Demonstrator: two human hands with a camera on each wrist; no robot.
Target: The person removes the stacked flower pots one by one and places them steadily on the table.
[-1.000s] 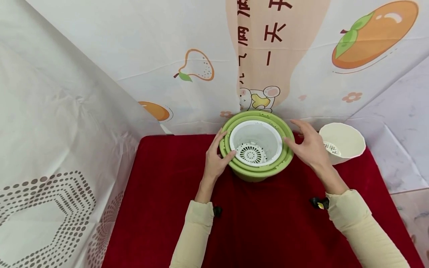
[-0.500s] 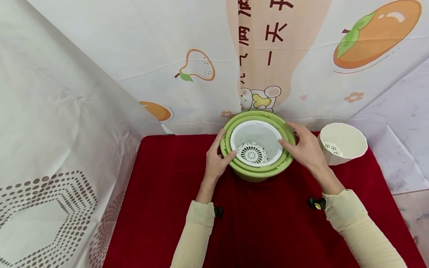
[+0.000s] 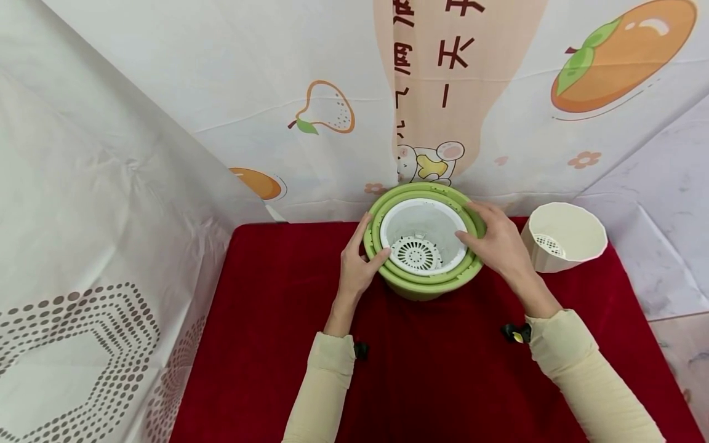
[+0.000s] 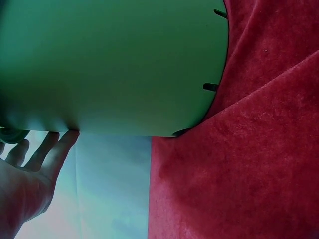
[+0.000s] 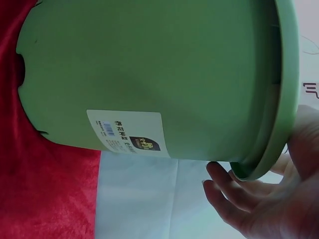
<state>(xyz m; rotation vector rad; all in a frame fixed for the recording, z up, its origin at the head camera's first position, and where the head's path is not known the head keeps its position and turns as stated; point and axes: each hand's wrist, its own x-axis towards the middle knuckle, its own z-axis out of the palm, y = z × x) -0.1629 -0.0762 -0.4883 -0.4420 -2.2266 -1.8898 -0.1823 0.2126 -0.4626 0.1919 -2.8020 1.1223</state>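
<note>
A stack of nested flower pots stands upright at the table's back: a large green flower pot (image 3: 412,293) outside, another green rim inside it, and a white flower pot (image 3: 423,223) with a slotted bottom innermost. My left hand (image 3: 356,266) grips the stack's left side, thumb over the rims near the white one, fingers against the outer wall. On the opposite side my right hand (image 3: 501,245) holds the rim, thumb reaching to the white edge. In the right wrist view its fingers curl beneath the green lip, beside a paper label (image 5: 130,133) on the pot.
To the right of the stack, a cream flower pot (image 3: 573,234) with a perforated bottom leans near the table's right edge. Red cloth (image 3: 277,320) covers the table. A printed white curtain (image 3: 238,67) hangs right behind the pots.
My right hand has moved left from beside the rim onto it, its thumb now at the white pot's edge. The left hand and the pots stay in place.
</note>
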